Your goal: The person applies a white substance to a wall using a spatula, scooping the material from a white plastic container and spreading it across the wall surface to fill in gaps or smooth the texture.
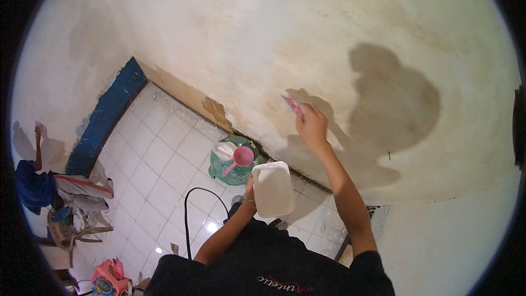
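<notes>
Pinkish tool [290,101], shape unclear, sits partly hidden in the right hand [313,125].

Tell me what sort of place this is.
Probably an indoor room under renovation: the patchy cream wall looks unfinished, the right hand holds a small flat tool up at it, and white floor tiles lie below.

Black cable [186,214], brown chair [61,231]; tiled floor [158,156]
</notes>
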`<action>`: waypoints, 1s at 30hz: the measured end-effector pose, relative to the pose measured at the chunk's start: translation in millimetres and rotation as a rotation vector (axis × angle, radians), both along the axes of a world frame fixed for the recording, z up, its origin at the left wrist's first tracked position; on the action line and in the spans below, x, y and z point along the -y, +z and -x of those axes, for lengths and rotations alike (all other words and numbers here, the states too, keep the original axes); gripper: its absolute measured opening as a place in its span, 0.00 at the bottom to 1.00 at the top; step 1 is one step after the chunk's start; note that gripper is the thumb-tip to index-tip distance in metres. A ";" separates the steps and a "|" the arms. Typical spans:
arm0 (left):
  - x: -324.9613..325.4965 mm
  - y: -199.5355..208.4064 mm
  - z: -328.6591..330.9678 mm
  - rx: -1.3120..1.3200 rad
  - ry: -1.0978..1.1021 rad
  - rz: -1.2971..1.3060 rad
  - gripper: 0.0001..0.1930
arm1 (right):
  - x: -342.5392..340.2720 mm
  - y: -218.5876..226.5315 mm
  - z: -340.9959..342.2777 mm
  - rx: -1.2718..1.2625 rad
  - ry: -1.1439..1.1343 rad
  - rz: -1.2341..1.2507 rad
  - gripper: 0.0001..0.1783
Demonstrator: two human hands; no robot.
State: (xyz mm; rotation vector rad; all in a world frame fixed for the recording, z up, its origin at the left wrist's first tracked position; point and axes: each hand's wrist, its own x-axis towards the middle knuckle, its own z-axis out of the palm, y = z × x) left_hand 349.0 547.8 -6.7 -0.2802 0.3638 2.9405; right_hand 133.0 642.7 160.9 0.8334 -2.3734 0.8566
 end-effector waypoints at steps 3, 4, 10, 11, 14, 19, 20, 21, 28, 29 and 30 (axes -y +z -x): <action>35.1 -4.1 -7.9 -0.022 0.115 -0.032 0.39 | 72.5 -36.2 37.7 0.028 -0.006 -0.304 0.08; 49.5 -5.1 -9.5 -0.004 0.115 -0.061 0.39 | 91.0 -51.9 50.3 -0.004 -0.014 -0.369 0.08; 119.1 3.5 -7.8 -0.019 0.155 -0.098 0.41 | 123.7 -76.0 107.6 -0.141 -0.111 -0.561 0.10; 129.2 1.7 -10.2 -0.012 0.171 -0.070 0.42 | 121.3 -67.1 107.3 -0.155 -0.138 -0.510 0.10; 158.7 -18.4 -13.1 -0.004 0.215 -0.021 0.46 | 118.3 -13.0 91.3 -0.166 -0.247 -0.540 0.11; 185.2 -31.1 -1.8 -0.057 0.179 -0.016 0.42 | 80.1 103.3 76.7 -0.299 -0.336 -0.483 0.14; 189.4 -37.7 1.4 -0.096 0.164 -0.031 0.39 | 67.2 121.7 77.9 -0.356 -0.389 -0.481 0.15; 193.0 -36.6 2.5 -0.090 0.155 -0.020 0.39 | 53.7 137.6 79.0 -0.411 -0.444 -0.477 0.15; 204.0 12.7 1.5 -0.183 0.204 0.174 0.45 | -10.7 275.7 44.2 -0.186 -0.403 -0.021 0.13; 206.4 -0.1 -3.4 -0.172 0.215 0.145 0.45 | -18.9 289.9 43.0 -0.171 -0.317 0.086 0.13; 205.7 -8.2 -6.5 -0.158 0.214 0.116 0.45 | -25.0 297.3 41.3 -0.230 -0.318 0.027 0.12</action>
